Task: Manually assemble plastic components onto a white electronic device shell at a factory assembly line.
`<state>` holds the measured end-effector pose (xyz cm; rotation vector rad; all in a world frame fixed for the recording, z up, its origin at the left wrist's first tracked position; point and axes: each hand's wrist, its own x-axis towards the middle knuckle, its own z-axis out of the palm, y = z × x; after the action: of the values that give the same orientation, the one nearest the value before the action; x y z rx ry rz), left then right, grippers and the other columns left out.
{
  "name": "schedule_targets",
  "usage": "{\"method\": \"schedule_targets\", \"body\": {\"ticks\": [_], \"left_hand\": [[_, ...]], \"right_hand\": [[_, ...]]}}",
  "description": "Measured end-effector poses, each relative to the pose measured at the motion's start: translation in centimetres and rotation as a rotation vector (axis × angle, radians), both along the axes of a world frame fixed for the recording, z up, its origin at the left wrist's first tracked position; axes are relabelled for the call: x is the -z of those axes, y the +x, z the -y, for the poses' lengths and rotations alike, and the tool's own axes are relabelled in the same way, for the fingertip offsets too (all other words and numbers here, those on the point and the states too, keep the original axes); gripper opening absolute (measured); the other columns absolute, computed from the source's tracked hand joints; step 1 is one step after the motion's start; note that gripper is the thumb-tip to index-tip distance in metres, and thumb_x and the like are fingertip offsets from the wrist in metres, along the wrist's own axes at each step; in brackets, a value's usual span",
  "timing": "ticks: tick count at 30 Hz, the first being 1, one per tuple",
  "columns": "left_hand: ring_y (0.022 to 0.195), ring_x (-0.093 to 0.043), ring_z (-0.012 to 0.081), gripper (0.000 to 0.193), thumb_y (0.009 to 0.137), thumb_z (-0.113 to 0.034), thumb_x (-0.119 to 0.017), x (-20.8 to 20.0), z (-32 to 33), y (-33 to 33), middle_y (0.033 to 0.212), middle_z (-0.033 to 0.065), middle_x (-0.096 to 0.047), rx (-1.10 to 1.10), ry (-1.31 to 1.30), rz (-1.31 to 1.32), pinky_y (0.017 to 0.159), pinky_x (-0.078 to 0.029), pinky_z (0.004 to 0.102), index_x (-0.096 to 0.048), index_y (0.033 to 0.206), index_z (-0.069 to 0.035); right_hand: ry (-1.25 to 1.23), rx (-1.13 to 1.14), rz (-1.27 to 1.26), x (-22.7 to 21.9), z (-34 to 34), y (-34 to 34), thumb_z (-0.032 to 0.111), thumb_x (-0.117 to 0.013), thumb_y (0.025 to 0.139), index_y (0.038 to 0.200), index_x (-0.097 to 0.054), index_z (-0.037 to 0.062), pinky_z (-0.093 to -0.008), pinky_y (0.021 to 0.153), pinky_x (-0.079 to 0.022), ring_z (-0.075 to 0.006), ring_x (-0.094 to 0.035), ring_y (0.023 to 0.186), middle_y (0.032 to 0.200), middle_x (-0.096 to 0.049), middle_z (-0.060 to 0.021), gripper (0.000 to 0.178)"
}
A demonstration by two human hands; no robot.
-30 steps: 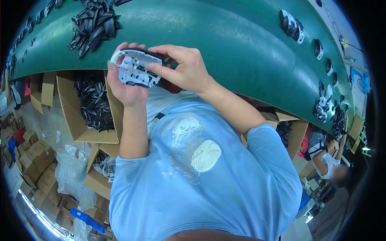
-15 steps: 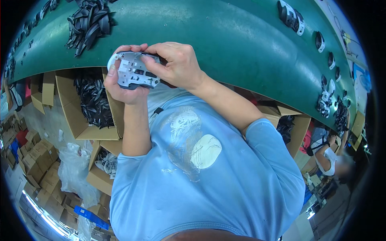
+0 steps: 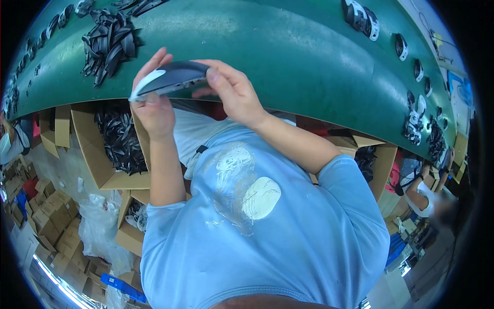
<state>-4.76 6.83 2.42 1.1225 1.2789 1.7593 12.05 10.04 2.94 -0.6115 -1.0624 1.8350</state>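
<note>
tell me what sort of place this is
Probably a factory assembly workshop: a long green worktable bears a heap of curved black parts, and an open carton below its edge holds similar-looking black pieces.

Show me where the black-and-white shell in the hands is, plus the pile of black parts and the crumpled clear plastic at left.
Black-and-white shell [image 3: 177, 74]: head view, dark curved side.
Pile of black parts [image 3: 109, 45]: head view, its middle.
Crumpled clear plastic [image 3: 101, 229]: head view, its middle.

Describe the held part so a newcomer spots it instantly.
Find the green table, then the left hand and right hand at its near edge. The curved shell they hold is dark with a white left end, unlike the black heap nearby.
</note>
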Motion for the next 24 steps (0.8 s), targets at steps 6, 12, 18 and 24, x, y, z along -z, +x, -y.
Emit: {"method": "schedule_targets", "body": {"ticks": [6,12,18,24], "left_hand": [[0.113,-0.065,0.0274,0.087,0.093,-0.070,-0.056,1.9,0.8,1.0,0.132,0.0211,-0.060,0.152,-0.005,0.212,0.095,-0.054,0.0395,-0.046,0.140,0.003],[0.100,-0.061,0.0236,0.064,0.077,-0.024,-0.089,2.1,-2.5,0.1,0.112,0.0096,-0.070,0.099,-0.074,-0.826,0.091,-0.049,0.0349,-0.060,0.129,0.000],[0.100,-0.056,0.0249,0.063,0.070,-0.028,-0.091,1.3,-4.0,0.3,0.104,0.0039,-0.072,0.041,-0.009,-1.035,0.094,-0.045,0.0384,-0.067,0.124,-0.006],[0.096,-0.058,0.0260,0.061,0.067,-0.035,-0.092,1.4,-4.3,1.0,0.110,0.0061,-0.073,0.090,-0.046,-1.117,0.092,-0.043,0.0385,-0.071,0.118,-0.008]], "right_hand": [[0.525,0.218,0.254,0.8,-3.9,2.5,0.015,-0.062,0.099,0.109,-0.075,0.0016,-0.0331,0.083,-0.056,-0.0199,-0.069,0.092,0.106,-0.074,-0.0125,0.021],[1.170,0.154,0.625,1.7,-9.7,6.6,0.015,-0.074,0.086,0.099,-0.080,0.0097,-0.0371,0.089,-0.056,-0.0257,-0.071,0.097,0.112,-0.075,-0.0092,0.015],[1.245,-0.072,0.816,2.2,-12.6,7.3,0.043,-0.085,0.076,0.140,-0.059,0.0096,-0.0409,0.103,-0.048,-0.0339,-0.054,0.123,0.136,-0.063,-0.0121,0.077],[1.334,-0.270,0.807,1.9,-15.2,7.4,0.045,-0.083,0.076,0.131,-0.064,0.0053,-0.0411,0.094,-0.052,-0.0319,-0.061,0.105,0.118,-0.069,-0.0111,0.071]]}}
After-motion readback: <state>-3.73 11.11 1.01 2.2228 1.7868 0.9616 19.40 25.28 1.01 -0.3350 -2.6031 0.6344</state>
